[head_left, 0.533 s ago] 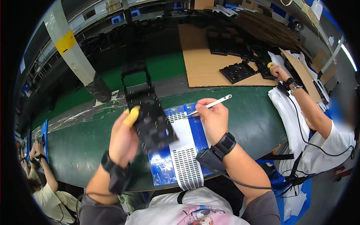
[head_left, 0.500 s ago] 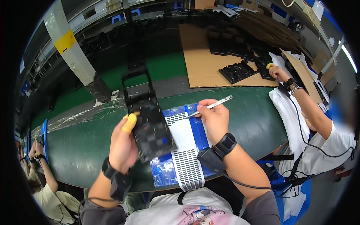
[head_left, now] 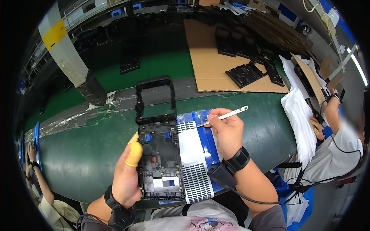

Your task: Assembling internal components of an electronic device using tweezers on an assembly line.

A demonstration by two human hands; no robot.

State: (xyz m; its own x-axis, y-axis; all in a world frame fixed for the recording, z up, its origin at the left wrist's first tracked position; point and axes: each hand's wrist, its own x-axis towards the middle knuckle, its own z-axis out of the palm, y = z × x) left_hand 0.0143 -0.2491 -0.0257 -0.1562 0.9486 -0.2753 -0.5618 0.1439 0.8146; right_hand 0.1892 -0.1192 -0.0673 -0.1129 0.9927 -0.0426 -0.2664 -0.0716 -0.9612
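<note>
My left hand, a yellow finger cot on its thumb, grips a black plastic housing by its left side. The housing has an open frame at its far end, blue patches and a pale rectangle inside, and small brass-coloured dots. In my right hand is a pair of pale metal tweezers, its tips at the upper part of a white sheet of small black stickers. That sheet lies on blue plastic packaging, and the housing overlaps its left edge. My left fingers are mostly hidden behind the housing.
Beyond the green table, black plastic parts lie on a cardboard sheet. White sheets hang over the right edge, beside a co-worker. A pillar stands at the far left; another person's arm shows at left.
My left hand has turned the housing from a tilt to nearly straight and brought it right and nearer. The tweezers have shifted slightly right. The co-worker's hand has left the cardboard, moving right.
</note>
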